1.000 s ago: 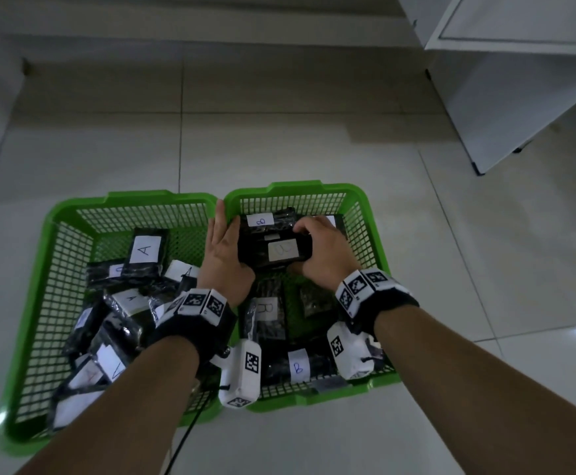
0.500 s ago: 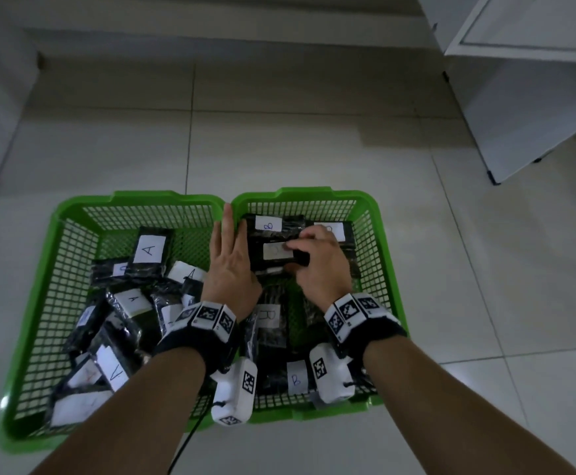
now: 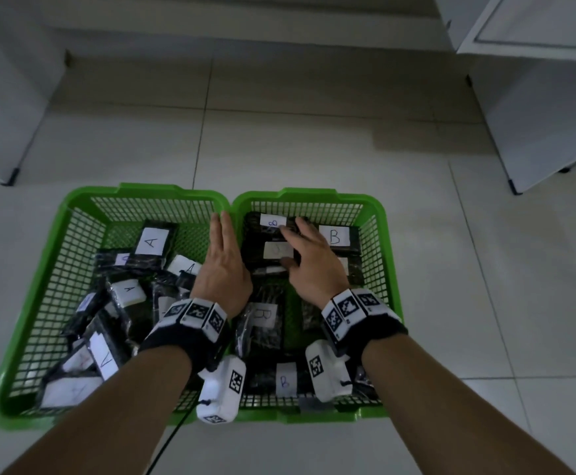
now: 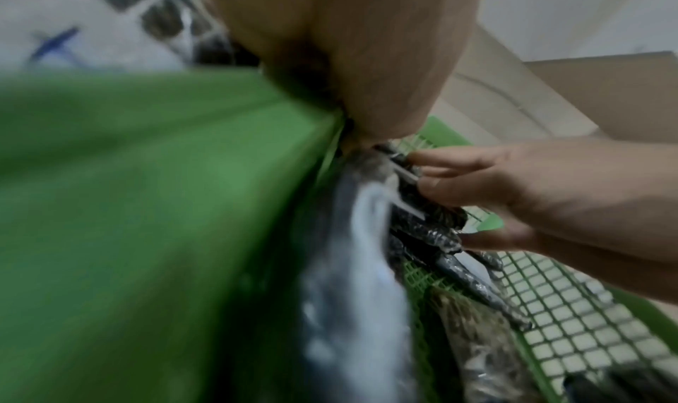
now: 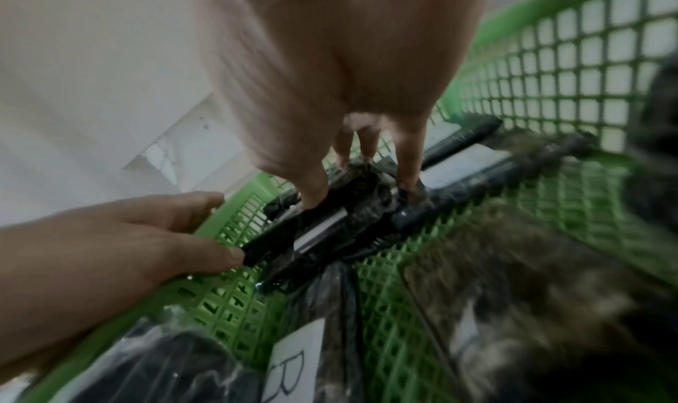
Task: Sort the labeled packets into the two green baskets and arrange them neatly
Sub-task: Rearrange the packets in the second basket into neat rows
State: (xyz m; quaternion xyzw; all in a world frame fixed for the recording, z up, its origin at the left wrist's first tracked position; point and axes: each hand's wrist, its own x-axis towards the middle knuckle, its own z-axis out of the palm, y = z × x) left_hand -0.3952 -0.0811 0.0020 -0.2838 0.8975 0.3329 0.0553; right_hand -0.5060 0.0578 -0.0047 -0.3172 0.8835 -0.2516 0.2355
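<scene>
Two green baskets stand side by side on the floor. The left basket (image 3: 74, 207) holds several black packets labeled A (image 3: 153, 241), lying loosely. The right basket (image 3: 375, 207) holds packets labeled B (image 3: 338, 236). At its back left a black packet with a white label (image 3: 272, 250) tops a small stack (image 5: 348, 215). My right hand (image 3: 300, 248) rests on that packet with spread fingers (image 5: 407, 160) and thumb pressing down. My left hand (image 3: 221, 248) lies flat with straight fingers along the two inner rims, touching the stack's left side (image 5: 128, 250).
A white cabinet (image 3: 536, 97) stands at the far right and another white unit (image 3: 5, 97) at the far left, both on the tiled floor. More B packets (image 5: 290, 366) lie in the near part of the right basket. A black cable (image 3: 166, 447) trails from my left wrist.
The packet I held in both hands now lies on the stack at the back of the right basket. My right fingers have uncurled onto it and my left hand has flattened alongside.
</scene>
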